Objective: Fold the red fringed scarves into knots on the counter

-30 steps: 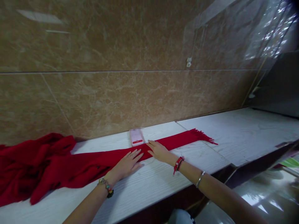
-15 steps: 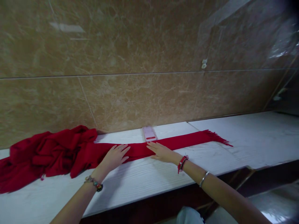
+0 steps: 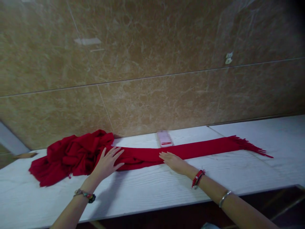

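Nearest, at the lower right, a silver bangle circles the right forearm, and a red bracelet sits closer to that wrist. At the lower left, a bracelet of mixed colours rings the left wrist. Under the arms runs a white, wood-grained surface, its front edge dark beneath.

The 2 hands reach in palm down over the red scarf, which lies lengthwise along the surface. The left hand, with 1 ring on it, has its fingers spread wide over the cloth where the bunched part meets the flat strip; they are not curled around anything, and how firmly they press I cannot tell. The right hand is flat too, its fingers straight and close together, their tips on the middle of the strip, with no fold gripped.

Between the hands the near edge of the scarf shows a loose crease. To the left it is heaped in a rumpled pile; to the right it runs smooth to a fringe.

Just behind the strip lies a phone-like item, partly blurred. Beyond stands a brown marbled wall, with a small white fixture high on the right
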`<action>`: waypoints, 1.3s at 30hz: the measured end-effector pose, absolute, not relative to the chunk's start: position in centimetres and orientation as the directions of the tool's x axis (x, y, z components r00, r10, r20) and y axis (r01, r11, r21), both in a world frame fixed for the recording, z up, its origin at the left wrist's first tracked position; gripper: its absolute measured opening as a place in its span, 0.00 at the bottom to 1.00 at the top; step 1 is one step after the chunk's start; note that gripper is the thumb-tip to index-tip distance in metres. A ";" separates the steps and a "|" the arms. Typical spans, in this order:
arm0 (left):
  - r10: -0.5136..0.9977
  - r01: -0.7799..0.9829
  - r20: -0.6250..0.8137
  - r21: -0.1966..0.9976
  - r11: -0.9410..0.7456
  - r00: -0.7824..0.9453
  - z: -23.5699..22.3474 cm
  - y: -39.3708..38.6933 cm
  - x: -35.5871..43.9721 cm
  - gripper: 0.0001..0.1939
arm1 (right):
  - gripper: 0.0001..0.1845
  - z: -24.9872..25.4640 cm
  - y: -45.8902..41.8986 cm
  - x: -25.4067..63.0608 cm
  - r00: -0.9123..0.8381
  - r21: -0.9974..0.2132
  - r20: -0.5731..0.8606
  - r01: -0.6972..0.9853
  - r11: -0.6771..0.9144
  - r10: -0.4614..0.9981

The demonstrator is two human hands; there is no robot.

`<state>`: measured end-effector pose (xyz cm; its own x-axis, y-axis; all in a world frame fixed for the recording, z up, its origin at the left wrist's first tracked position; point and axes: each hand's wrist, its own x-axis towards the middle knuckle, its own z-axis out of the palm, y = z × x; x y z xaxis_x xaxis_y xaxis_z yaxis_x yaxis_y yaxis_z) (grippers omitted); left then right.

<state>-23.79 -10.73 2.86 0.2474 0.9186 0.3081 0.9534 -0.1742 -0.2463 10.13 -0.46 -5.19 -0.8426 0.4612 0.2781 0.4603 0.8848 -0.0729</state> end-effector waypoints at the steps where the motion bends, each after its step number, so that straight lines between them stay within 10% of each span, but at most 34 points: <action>1: 0.918 0.969 0.354 -0.225 -0.103 0.180 3.2 -11.0 -24.7 0.25 | 0.22 -5.2 -0.4 10.1 -0.838 -0.077 0.280 0.467 0.881 0.469; 10: 0.964 0.970 0.207 0.210 0.124 -0.168 -1.2 -14.0 -32.2 0.44 | 0.22 -7.1 0.6 10.1 -0.828 -0.053 0.352 0.448 0.892 0.437; 16: 0.926 0.964 0.271 0.040 0.262 -0.262 -0.4 -13.3 -31.6 0.24 | 0.22 -7.7 1.2 10.2 -0.833 -0.021 0.366 0.439 0.898 0.415; 24: 0.720 0.854 0.501 0.078 0.515 -0.480 7.2 -17.7 -37.0 0.23 | 0.21 -7.2 1.0 10.2 -0.808 -0.072 0.372 0.466 0.882 0.457; 30: 0.962 0.981 0.238 -0.106 0.161 -0.132 1.3 -16.8 -33.5 0.24 | 0.21 -6.6 0.5 10.2 -0.812 -0.074 0.362 0.464 0.883 0.457; 39: 0.806 0.875 0.541 -0.239 0.421 -0.240 -0.8 -12.9 -31.8 0.24 | 0.21 -7.5 0.5 10.4 -0.803 -0.035 0.363 0.496 0.868 0.474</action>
<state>-31.77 -12.85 -0.78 -0.2398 0.8063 0.5408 0.8753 0.4205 -0.2389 10.41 0.48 -7.47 -0.8026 0.4736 0.3626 0.4960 0.8676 -0.0352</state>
